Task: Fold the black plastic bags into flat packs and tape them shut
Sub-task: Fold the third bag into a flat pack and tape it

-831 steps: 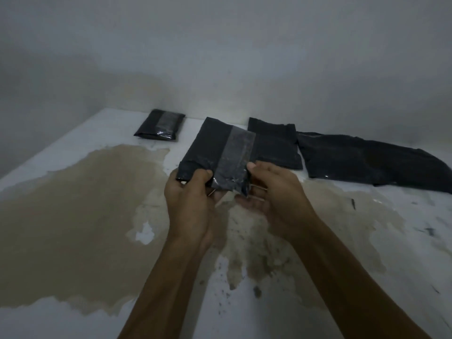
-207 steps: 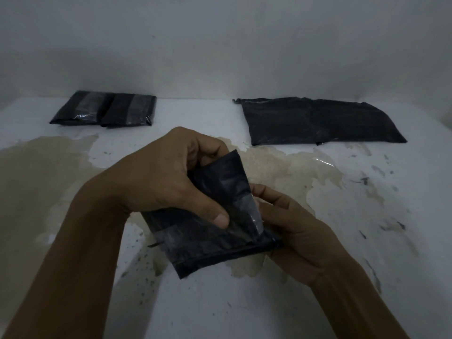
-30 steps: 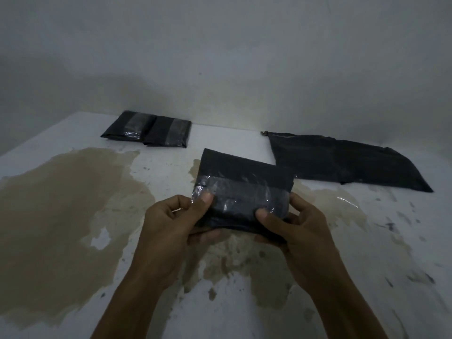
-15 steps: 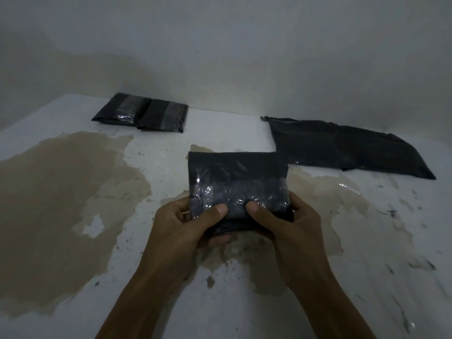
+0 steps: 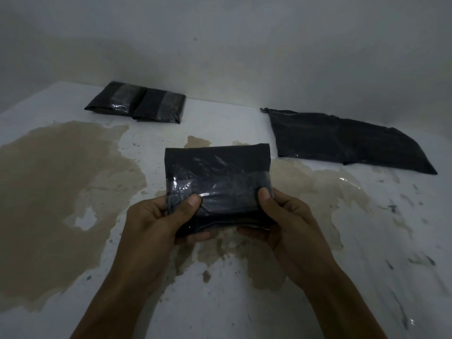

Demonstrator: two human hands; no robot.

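A folded black pack is held above the middle of the white bench, lifted clear of its surface. It is gripped at its near edge by both hands. The left hand is curled round the pack's near left corner, with the thumb pressed on the top face and the fingers tucked underneath. The right hand is closed on the near right corner in the same way, thumb on top and fingers below. A band of clear tape is seen across the pack's near half, running from side to side between the two thumbs; its surface is wrinkled and glossy, and in the dim light it cannot be told whether the ends are wrapped fully round.

Two taped packs are laid side by side at the far left of the bench, touching each other, close to the wall. At the far right an unfolded black bag is spread flat, well apart from them. A large brownish stain is spread over the left and middle of the bench surface.
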